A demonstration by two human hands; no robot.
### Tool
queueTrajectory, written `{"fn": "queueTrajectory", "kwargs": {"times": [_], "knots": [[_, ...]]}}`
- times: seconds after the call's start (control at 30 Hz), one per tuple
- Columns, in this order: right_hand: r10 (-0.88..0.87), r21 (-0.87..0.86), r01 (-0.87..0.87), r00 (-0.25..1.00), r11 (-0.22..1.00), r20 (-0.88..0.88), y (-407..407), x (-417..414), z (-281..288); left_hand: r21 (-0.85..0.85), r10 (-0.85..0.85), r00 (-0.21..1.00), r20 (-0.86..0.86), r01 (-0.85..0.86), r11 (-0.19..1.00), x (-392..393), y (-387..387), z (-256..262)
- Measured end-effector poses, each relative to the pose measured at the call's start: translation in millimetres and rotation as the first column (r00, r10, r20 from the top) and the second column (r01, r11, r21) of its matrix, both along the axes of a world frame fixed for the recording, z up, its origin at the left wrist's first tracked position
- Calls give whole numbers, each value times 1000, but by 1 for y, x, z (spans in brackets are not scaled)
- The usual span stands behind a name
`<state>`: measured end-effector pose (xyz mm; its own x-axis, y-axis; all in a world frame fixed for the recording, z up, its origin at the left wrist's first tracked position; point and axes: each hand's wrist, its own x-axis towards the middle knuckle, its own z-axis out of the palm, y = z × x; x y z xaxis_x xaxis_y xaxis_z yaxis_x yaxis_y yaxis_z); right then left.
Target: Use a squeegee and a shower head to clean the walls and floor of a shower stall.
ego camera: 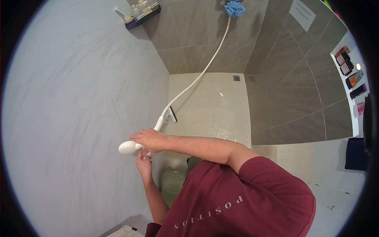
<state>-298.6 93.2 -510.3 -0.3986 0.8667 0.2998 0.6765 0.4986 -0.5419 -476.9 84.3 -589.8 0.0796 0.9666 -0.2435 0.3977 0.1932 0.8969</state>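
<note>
A white hand shower (128, 147) lies across in front of me, its rounded head pointing at the light grey wall. My right hand (152, 140) grips its handle from above. From the handle's end a white shower hose (189, 86) runs up to the far wall. Just below, my left hand (144, 164) is raised with its fingers around a small white piece (147, 154). What that piece is, and whether it joins the shower, I cannot tell; my right hand partly hides it.
A squeegee (171, 115) stands low by the left wall. A green plastic stool or bin (172, 180) is beside my legs. The beige tiled floor (207, 103) has wet spots and a drain (236, 78). A corner shelf (145, 18) holds bottles; a blue bath puff (234, 9) hangs ahead.
</note>
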Motion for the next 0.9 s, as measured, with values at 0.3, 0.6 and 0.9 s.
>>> {"fn": "queueTrajectory", "kwargs": {"times": [0.3,0.6,0.9], "knots": [[-100,-18,101,995,995,24,4,4,-16,-11,-17,1000,-3,17,1000,-7,4,-4],[-152,-18,153,987,988,61,4,10,-17,28,-50,998,-25,50,998,-10,8,-13],[-196,-8,197,977,980,80,5,13,-24,0,-72,997,-41,72,997,-18,6,-15]]}}
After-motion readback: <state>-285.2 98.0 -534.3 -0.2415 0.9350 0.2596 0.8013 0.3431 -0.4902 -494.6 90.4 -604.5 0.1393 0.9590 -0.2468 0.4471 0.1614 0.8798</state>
